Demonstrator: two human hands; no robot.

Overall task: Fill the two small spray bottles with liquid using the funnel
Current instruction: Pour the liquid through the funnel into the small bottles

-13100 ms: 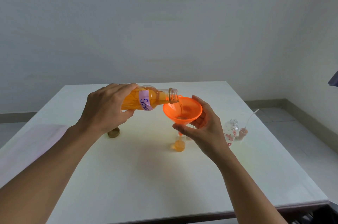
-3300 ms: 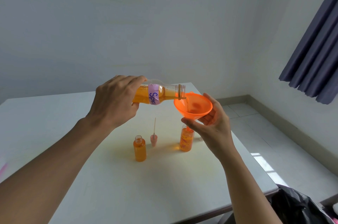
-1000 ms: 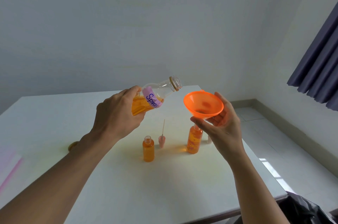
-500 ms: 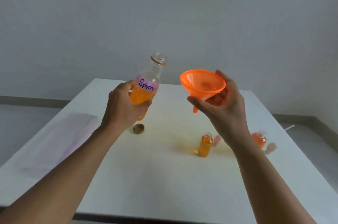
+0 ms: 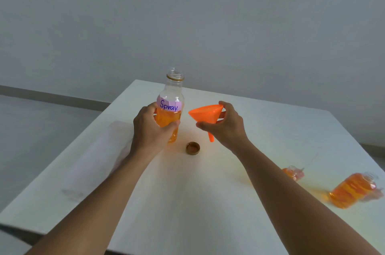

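Left hand (image 5: 150,127) wraps the bottle (image 5: 169,109), upright, uncapped, at or just above the table (image 5: 187,202); upright so nothing spills. Right hand (image 5: 226,124) pinches the funnel (image 5: 206,113) tilted, spout down, clear of any neck; likely done pouring. Cap (image 5: 193,148) lies between the hands, handy for recapping. Both spray bottles (image 5: 352,190) sit near right, blurred, orange, looking full.

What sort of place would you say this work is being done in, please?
Probably a bare, plain room, perhaps at home or in a small workspace, not a kitchen or lab. A plain white table stands by an unadorned grey wall, with a tiled floor and skirting beyond it.
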